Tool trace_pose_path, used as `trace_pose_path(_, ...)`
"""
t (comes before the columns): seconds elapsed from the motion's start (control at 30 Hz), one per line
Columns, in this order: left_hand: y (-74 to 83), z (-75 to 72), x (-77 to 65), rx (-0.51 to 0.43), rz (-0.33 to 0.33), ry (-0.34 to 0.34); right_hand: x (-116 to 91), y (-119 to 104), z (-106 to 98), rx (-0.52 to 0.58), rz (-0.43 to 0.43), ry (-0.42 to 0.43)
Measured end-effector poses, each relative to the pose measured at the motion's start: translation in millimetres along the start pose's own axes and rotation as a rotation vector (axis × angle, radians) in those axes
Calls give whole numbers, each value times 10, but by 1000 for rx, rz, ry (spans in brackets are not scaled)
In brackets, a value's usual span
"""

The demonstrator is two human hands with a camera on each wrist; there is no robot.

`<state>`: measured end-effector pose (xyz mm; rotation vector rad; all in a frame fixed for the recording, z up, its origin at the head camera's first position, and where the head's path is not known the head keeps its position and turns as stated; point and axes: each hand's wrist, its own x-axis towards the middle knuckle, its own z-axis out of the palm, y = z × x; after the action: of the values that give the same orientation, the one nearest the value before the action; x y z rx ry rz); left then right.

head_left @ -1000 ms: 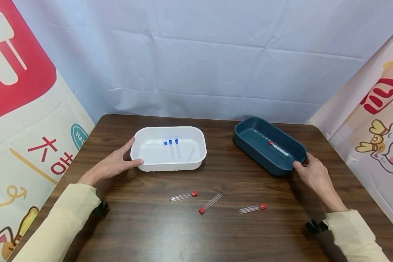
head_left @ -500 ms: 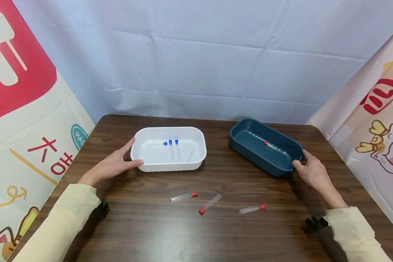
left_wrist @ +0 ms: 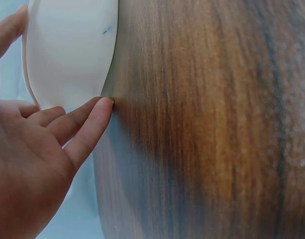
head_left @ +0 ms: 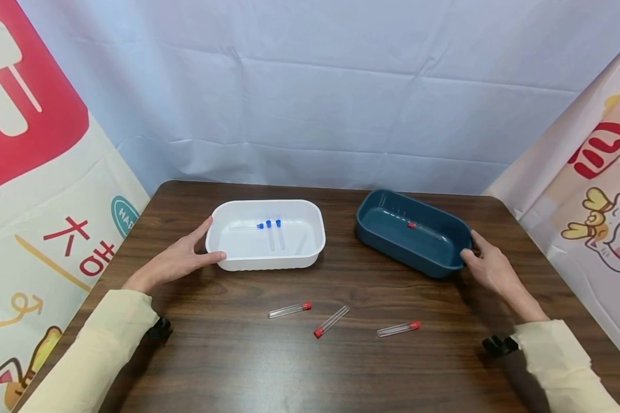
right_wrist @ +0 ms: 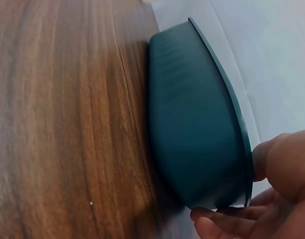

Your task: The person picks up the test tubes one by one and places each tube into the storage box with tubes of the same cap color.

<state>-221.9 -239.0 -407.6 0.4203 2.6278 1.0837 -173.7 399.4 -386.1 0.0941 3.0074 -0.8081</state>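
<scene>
At the left end of a white tray (head_left: 266,263), my left hand (head_left: 173,261) grips the end, with the thumb at the front corner and a finger at the back corner. Three blue-capped test tubes (head_left: 281,235) lie inside. My right hand (head_left: 491,267) pinches the near right end of a dark blue tray (head_left: 403,252); in the right wrist view the thumb is on the rim and the fingers are below. One red cap (head_left: 411,225) shows in this tray, its clear tube hard to see. Red-capped test tubes (head_left: 290,310), three in all, lie on the table.
The brown wooden table (head_left: 227,355) has a pale cloth (head_left: 310,103) hanging behind its far edge. Printed cloths stand at the left (head_left: 57,189) and right (head_left: 599,189). A black strap device (head_left: 498,346) sits at each wrist.
My right hand has shifted the dark blue tray left and turned it, so that it lies less slanted; the tube in it went along. My left hand, the white tray and the loose tubes stayed put.
</scene>
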Motion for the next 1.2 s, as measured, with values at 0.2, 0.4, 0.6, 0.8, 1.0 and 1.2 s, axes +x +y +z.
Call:
trace_pose_path(0.2, 11, -11, -6, 1, -5, -1, 43, 11, 0, 32, -42, -44)
trace_pose_path(0.4, 25, -14, -8, 8, 3, -1, 94, 18, -13, 22, -80, -77)
trace_pose_path(0.6, 38, -15, -8, 11, 0, -4, 122, 15, -26, 50, -105, -128)
trace_pose_path(0.8, 20, -12, -7, 11, -7, -5, 165, 34, -14, 55, -132, -151)
trace_pose_path(1.0, 9, -14, -12, 15, -13, -2, 202, 47, -13, 52, -157, -169)
trace_pose_path(1.2, 9, -16, -18, 19, -16, -5, 214, 45, -14, 68, -180, -174)
